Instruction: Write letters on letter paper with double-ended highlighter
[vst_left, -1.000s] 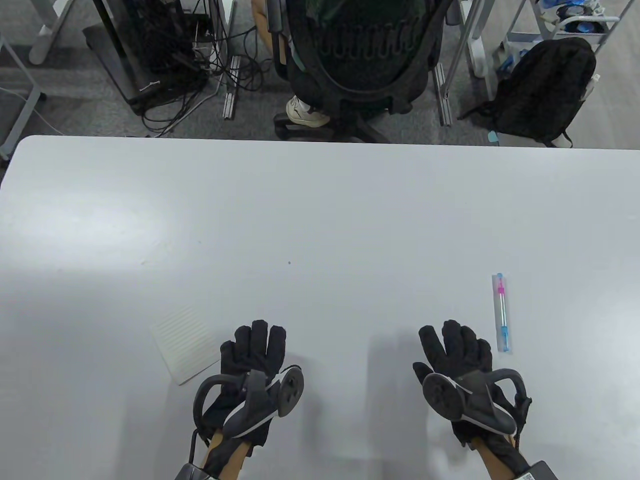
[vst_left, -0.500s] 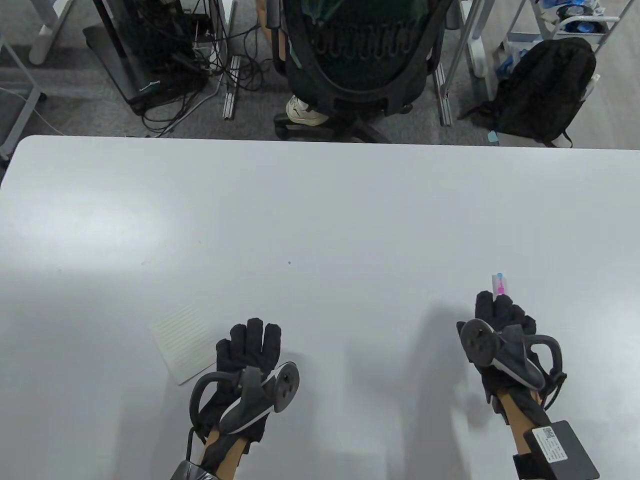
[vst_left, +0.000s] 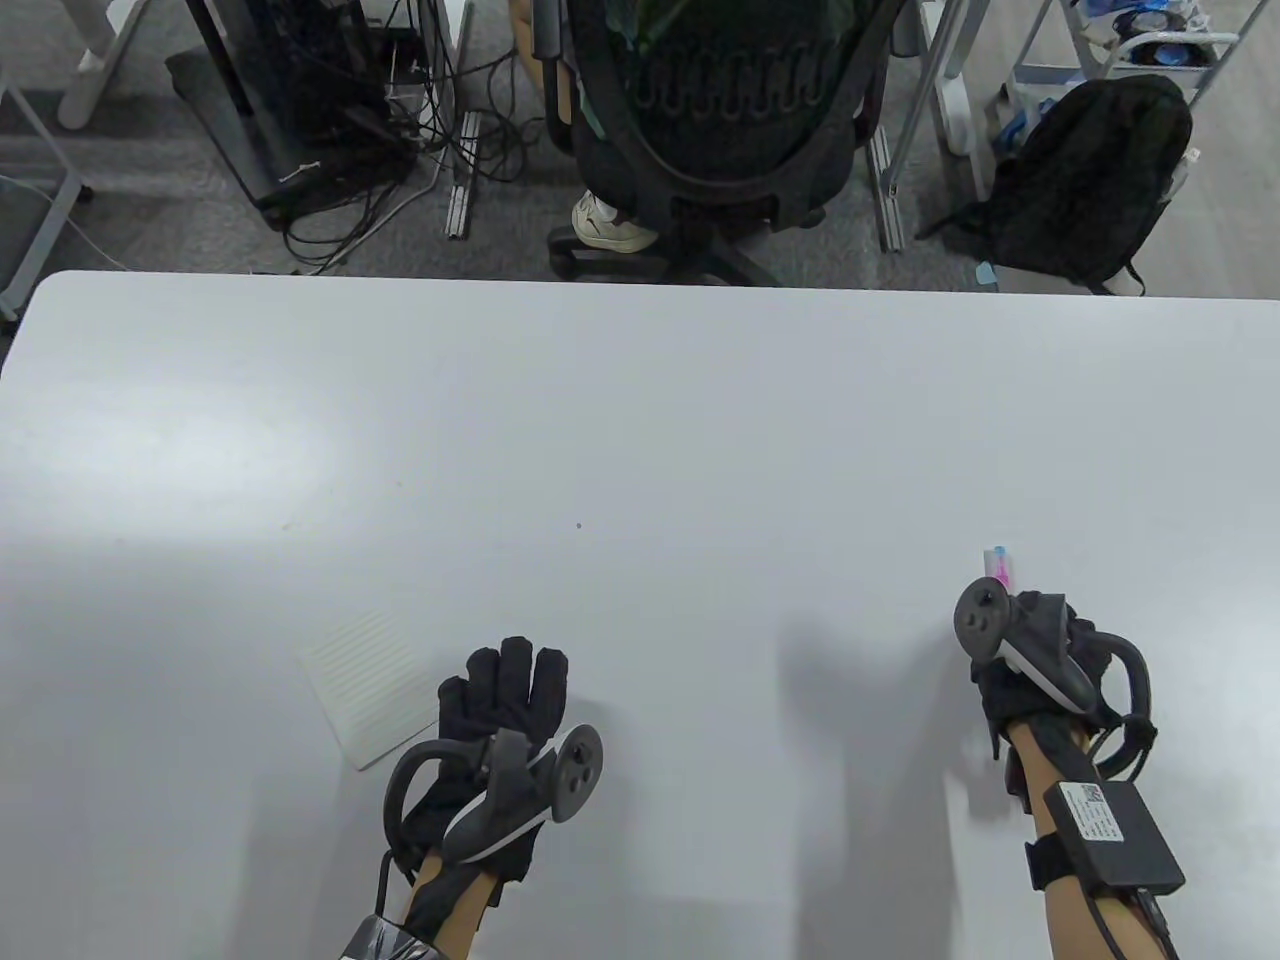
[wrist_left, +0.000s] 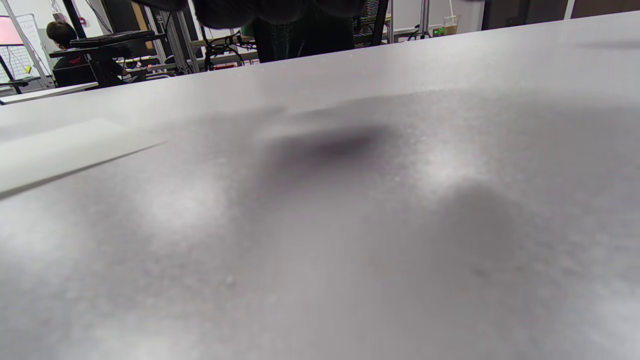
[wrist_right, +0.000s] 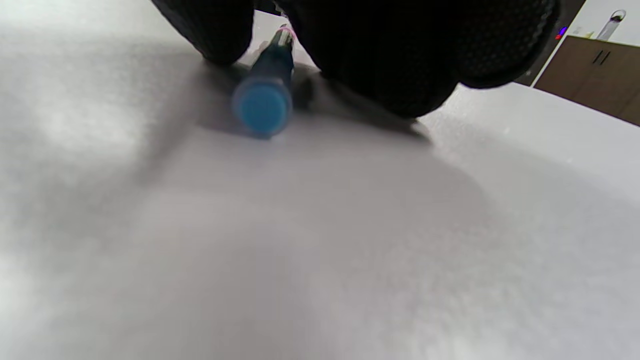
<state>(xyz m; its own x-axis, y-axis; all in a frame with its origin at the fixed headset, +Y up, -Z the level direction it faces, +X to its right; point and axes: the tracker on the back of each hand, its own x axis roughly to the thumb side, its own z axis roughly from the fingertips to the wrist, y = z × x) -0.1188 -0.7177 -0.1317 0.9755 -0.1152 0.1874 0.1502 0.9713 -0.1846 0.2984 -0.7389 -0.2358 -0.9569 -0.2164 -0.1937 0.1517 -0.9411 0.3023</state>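
Observation:
The double-ended highlighter (vst_left: 998, 563) lies on the white table (vst_left: 640, 420) at the right; only its pink end shows beyond my right hand (vst_left: 1015, 625). In the right wrist view its blue cap (wrist_right: 262, 102) points at the camera, resting on the table, with the thumb (wrist_right: 210, 30) on one side and the curled fingers (wrist_right: 400, 60) on the other, closed round the barrel. The lined letter paper (vst_left: 365, 685) lies at the left. My left hand (vst_left: 505, 690) rests beside the paper's right edge, fingers straight. The paper (wrist_left: 60, 150) also shows in the left wrist view.
Past the table's far edge stand an office chair (vst_left: 715, 120), a black backpack (vst_left: 1090, 180) and cables on the floor (vst_left: 380, 170). A sensor box (vst_left: 1110, 835) is strapped to my right forearm.
My right hand moved forward and right from its resting place onto the highlighter and curled its fingers round it. The left hand stayed beside the paper.

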